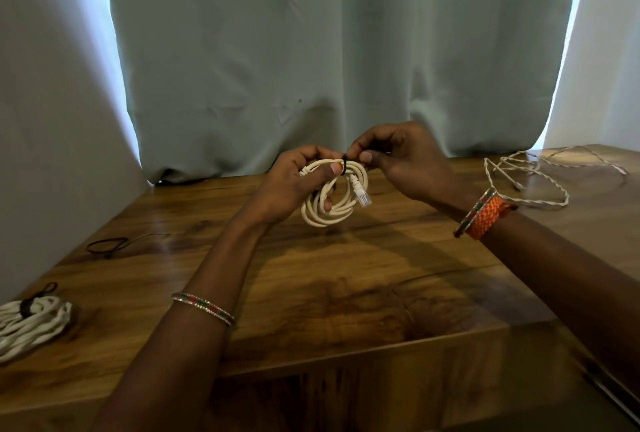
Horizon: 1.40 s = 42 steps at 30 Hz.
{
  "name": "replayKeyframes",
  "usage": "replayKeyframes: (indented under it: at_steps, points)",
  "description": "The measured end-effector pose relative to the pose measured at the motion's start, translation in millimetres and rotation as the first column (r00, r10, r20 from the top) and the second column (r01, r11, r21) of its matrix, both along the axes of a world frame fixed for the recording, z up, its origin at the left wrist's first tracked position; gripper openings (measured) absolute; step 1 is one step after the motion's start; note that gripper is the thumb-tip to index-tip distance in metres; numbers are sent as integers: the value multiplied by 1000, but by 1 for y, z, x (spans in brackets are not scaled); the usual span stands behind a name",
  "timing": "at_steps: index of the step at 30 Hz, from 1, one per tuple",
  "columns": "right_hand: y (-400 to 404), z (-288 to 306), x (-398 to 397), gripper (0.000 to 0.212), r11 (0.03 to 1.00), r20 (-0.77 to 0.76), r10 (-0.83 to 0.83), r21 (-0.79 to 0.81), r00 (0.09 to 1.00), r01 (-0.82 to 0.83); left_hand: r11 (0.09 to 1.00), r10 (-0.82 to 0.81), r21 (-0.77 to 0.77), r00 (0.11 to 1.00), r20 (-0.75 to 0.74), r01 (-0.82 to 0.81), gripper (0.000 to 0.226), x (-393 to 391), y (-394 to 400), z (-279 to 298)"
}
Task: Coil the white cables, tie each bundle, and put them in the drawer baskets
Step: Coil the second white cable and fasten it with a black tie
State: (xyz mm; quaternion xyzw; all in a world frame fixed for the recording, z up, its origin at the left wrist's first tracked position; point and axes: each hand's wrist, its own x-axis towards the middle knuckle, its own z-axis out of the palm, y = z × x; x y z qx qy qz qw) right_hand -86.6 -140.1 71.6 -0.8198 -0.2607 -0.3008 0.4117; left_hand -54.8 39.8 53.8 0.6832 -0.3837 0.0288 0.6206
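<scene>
Head view. Both hands raised above the far middle of the wooden desk, working on one coiled white cable. Left hand grips the coil: thumb pressed across the top strands, fingers curled through the loop from behind. Coil hangs off the desk surface, with a clear plug pointing down on its right side. A black tie wraps the top of the coil, just right of the left thumb. Right hand pinches the tie end between thumb and forefinger, remaining fingers curled; it touches the coil at the tie.

Left near corner of desk: a tied white bundle lying flat, dark band around it. Farther back on the left, a loose dark tie lies on the desk, well apart from the hands. Far right: an uncoiled twisted white cable sprawled in loose loops on the desk. Grey-green curtain hangs behind the desk. Bangles on both wrists; an orange woven band on the right wrist.
</scene>
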Motion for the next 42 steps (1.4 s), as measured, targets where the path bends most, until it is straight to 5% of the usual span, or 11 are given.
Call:
replayKeyframes:
  at_steps: [23, 42]
  points:
    - [-13, 31, -26, 23, 960, -233, 191, -160, 954, -231, 979, -178, 89, 980, -85, 186, 15, -8, 8, 4]
    - [-5, 32, -38, 24, 853, 193, 103, -521, 976, 13, 965, -224, 116, 969, -105, 235, 12, -9, 12, 7]
